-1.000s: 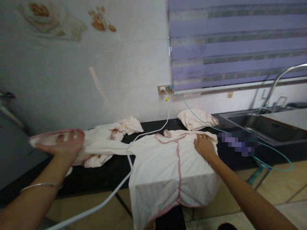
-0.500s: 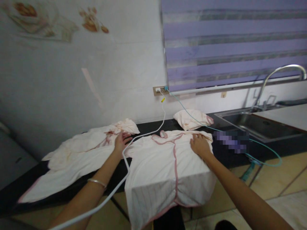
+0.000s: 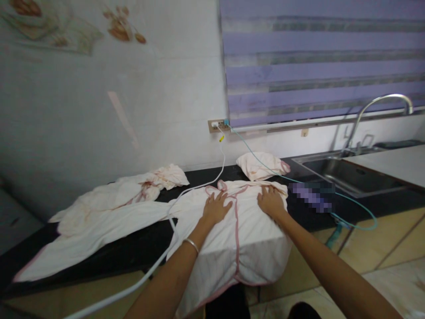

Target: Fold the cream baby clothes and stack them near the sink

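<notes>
A pale garment with pink trim [image 3: 232, 239] lies spread on the black counter [image 3: 133, 248], its lower part hanging over the front edge. My left hand [image 3: 216, 208] rests flat on the garment's chest, left of the pink front seam, fingers apart. Flat on the shoulder to the right of that seam lies my right hand [image 3: 270, 202]. The garment's long sleeve [image 3: 99, 232] stretches out to the left across the counter. Neither hand grips anything.
A white cable [image 3: 172, 221] runs from the wall socket [image 3: 217, 125] across the counter and down. A teal cable [image 3: 352, 206] loops right. A folded cloth [image 3: 262, 165] and crumpled clothes [image 3: 146, 186] lie behind. A steel sink [image 3: 348, 173] with faucet stands right.
My left hand let go of the sleeve it held up at the left, laid it out on the counter, then moved right onto the garment's chest. My right hand stayed put.
</notes>
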### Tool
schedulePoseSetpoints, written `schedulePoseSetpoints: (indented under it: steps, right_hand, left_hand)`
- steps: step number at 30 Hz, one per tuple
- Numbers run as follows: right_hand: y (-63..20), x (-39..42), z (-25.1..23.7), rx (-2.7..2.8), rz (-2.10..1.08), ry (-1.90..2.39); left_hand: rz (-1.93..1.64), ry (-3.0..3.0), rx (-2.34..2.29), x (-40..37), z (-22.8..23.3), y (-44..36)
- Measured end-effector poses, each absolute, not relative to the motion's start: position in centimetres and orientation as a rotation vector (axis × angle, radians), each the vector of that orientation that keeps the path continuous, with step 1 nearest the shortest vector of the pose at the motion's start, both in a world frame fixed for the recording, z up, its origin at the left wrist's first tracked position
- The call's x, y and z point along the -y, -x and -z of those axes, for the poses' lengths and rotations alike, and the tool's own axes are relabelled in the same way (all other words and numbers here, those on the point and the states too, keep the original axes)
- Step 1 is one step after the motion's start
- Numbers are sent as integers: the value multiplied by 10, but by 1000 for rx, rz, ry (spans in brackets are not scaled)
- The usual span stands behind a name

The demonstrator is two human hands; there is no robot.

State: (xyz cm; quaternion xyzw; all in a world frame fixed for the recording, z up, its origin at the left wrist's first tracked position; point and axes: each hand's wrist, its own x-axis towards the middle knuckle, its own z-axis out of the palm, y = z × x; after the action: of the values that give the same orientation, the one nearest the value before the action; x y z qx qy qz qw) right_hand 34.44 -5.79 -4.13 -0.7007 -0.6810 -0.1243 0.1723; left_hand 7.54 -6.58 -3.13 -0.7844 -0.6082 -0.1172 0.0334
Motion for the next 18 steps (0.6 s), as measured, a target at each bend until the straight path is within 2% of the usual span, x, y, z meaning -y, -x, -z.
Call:
schedulePoseSetpoints:
  steps: [8,13,18]
  right_hand:
    - [-357,47,33,1832,405,2027]
    - [-416,27,1,1791,518,1996]
    - [-465,26,-26,1987,575,1790]
  left_hand:
    - [278,2393,1875,66,31,-74]
    - [310,2389,1882,66,32,-73]
    - [323,2385,1895,65,30,-73]
